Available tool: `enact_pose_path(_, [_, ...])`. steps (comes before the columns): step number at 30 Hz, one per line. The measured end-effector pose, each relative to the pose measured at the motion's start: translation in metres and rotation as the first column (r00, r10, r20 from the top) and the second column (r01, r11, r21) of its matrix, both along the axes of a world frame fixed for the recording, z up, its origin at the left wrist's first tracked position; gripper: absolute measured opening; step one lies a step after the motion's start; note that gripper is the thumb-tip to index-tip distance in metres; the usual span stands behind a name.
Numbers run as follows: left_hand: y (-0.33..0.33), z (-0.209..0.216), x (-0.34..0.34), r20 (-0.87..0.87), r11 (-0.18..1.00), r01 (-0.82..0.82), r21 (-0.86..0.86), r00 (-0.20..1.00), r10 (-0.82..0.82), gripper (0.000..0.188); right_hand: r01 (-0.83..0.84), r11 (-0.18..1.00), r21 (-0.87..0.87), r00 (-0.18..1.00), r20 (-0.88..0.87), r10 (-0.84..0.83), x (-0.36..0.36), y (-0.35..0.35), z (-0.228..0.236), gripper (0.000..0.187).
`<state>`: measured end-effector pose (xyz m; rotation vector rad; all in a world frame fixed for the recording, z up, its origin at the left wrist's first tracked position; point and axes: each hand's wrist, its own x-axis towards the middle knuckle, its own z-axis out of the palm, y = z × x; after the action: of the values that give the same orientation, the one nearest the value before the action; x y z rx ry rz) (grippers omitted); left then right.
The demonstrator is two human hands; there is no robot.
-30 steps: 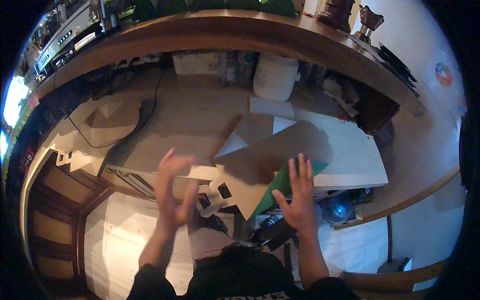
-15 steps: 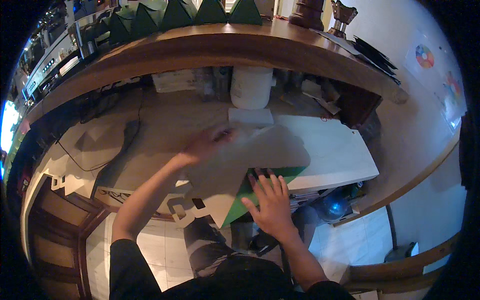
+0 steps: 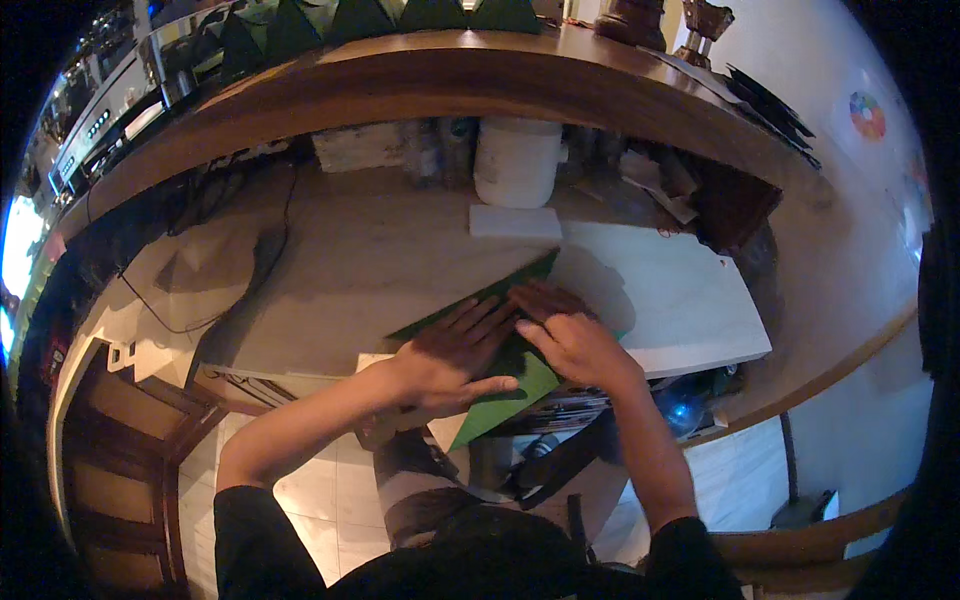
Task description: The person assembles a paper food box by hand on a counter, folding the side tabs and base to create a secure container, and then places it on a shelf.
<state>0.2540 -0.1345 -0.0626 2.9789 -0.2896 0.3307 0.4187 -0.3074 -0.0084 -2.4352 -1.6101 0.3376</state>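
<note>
A green sheet of paper or thin card (image 3: 505, 410) with pointed corners and folded parts lies on the desk's front edge, one corner jutting over it toward me. My left hand (image 3: 455, 355) rests flat on its left side, fingers stretched toward the far right and thumb apart. Across the upper middle of the sheet, my right hand (image 3: 575, 340) presses down, its fingers pointing left and the thumb set apart from them. The two hands' fingertips are close together, and much of the sheet's middle is hidden under them.
A white tub (image 3: 517, 165) stands at the back behind a small white block (image 3: 515, 222). Above runs a curved wooden shelf (image 3: 430, 75) bearing several dark green pointed paper shapes (image 3: 365, 15). A white board (image 3: 690, 300) lies to the right; a black cable (image 3: 285, 235) trails at left.
My left hand has come down from above the desk onto the green sheet. The right hand has moved up and inward. A green flap now shows at the sheet's upper left.
</note>
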Motion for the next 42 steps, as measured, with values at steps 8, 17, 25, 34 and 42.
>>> enact_pose_path(8, [-0.006,0.008,0.004,-0.065,1.0,0.012,0.016,0.998,-0.011,0.095,-0.072,0.962,0.264,0.963,0.269,-0.002,0.061,0.005,-0.055,0.06])
enact_pose_path(17, [-0.006,0.017,0.003,-0.118,0.993,0.026,0.113,0.993,-0.013,0.096,0.033,0.945,0.326,0.937,0.319,-0.144,0.061,0.008,-0.065,0.056])
enact_pose_path(25, [0.011,0.045,0.037,-0.395,0.985,-0.028,-0.17,0.918,-0.042,0.091,0.053,0.929,0.366,0.945,0.283,-0.166,0.06,0.005,-0.073,0.058])
enact_pose_path(34, [0.046,0.011,0.117,-0.241,0.995,0.074,-0.065,0.967,-0.088,0.068,0.084,0.939,0.335,0.96,0.225,-0.166,0.055,0.01,-0.062,0.062])
enact_pose_path(42, [0.04,-0.011,0.114,0.044,0.994,0.059,0.092,0.997,-0.063,0.065,0.136,0.911,0.389,0.963,0.165,-0.214,0.051,0.004,-0.062,0.07])
